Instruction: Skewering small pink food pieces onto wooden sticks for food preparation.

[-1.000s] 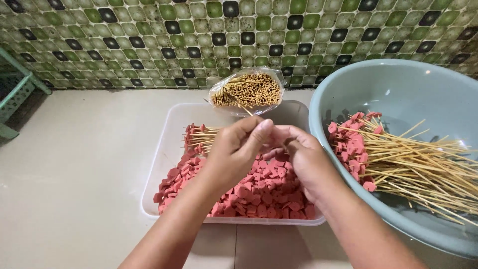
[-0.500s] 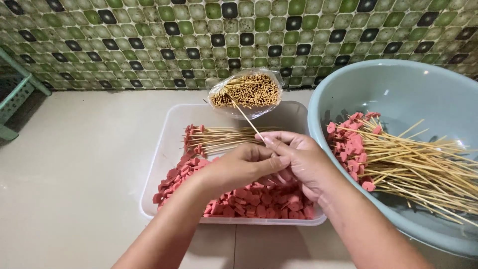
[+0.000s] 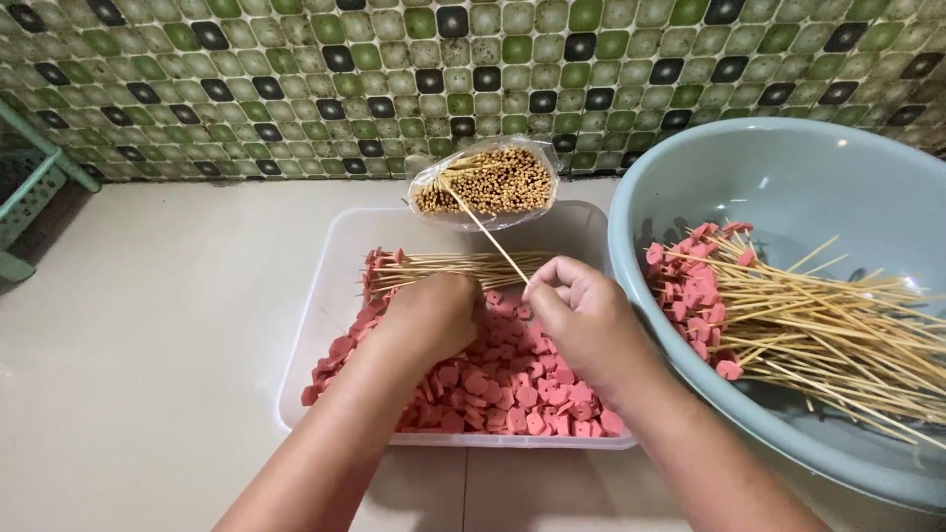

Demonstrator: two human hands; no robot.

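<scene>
A clear plastic tray [image 3: 325, 296] on the floor holds many pink sausage slices [image 3: 503, 389] and several loaded skewers [image 3: 443, 266] along its far side. My right hand [image 3: 581, 320] pinches a thin bamboo skewer [image 3: 483, 225] that slants up and away over the tray. My left hand [image 3: 429, 315] is curled knuckles-up over the slices, beside the right hand; its fingertips are hidden, so I cannot see what they hold.
A bag of bare bamboo skewers [image 3: 488, 182] lies at the tray's far edge against a green tiled wall [image 3: 296, 79]. A large pale blue basin [image 3: 788, 187] on the right holds several skewers tipped with pink slices [image 3: 788, 315]. A green frame [image 3: 30, 187] stands far left.
Both hands have dropped from above the tray down onto the slices. The right hand now holds a single skewer pointing away, and the left hand has turned down into the pile.
</scene>
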